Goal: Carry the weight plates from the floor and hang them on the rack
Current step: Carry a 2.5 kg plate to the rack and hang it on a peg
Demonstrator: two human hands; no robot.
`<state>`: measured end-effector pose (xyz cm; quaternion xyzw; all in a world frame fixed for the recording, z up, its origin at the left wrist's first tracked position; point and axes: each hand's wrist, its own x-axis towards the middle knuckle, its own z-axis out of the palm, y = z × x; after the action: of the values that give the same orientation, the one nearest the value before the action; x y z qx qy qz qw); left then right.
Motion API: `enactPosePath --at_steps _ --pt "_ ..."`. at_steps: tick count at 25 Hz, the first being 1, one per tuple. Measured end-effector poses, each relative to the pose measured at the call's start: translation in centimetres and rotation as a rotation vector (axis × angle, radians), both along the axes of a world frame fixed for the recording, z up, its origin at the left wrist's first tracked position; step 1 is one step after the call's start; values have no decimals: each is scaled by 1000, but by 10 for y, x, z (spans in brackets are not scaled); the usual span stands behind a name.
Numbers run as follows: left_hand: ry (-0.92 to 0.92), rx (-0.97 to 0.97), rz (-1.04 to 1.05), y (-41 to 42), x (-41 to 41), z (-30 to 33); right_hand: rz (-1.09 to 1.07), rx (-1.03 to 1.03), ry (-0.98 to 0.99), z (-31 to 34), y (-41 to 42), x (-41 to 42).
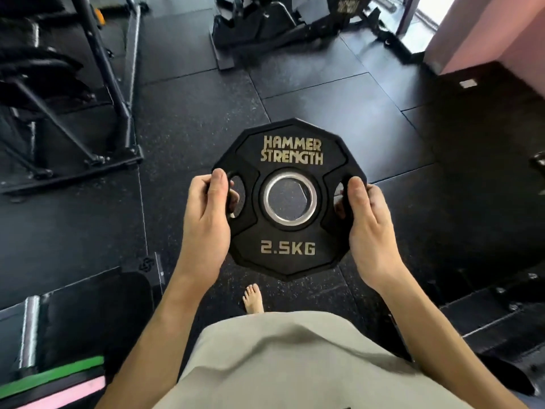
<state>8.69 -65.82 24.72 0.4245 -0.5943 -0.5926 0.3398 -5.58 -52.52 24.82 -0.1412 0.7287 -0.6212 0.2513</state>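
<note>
A black 2.5 kg weight plate with gold "Hammer Strength" lettering and a silver centre ring is held flat in front of me, above the floor. My left hand grips its left side, thumb on top and fingers curled through the left grip slot. My right hand grips the right side the same way through the right slot. A black frame with dark plates stands at the upper left; I cannot tell if it is the rack.
Black rubber floor tiles spread ahead. A black machine base lies at the top centre. A pink wall corner is at the upper right. A chrome bar and green and pink strips lie at the lower left. My bare foot is below the plate.
</note>
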Motion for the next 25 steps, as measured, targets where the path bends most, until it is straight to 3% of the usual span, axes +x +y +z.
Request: enactPosePath --at_steps 11,25 --pt "30 -24 -406 -211 -235 1 -365 -85 2 -5 -166 -177" --pt "44 -37 -703 -377 -634 8 -622 -91 23 3 -312 -524"
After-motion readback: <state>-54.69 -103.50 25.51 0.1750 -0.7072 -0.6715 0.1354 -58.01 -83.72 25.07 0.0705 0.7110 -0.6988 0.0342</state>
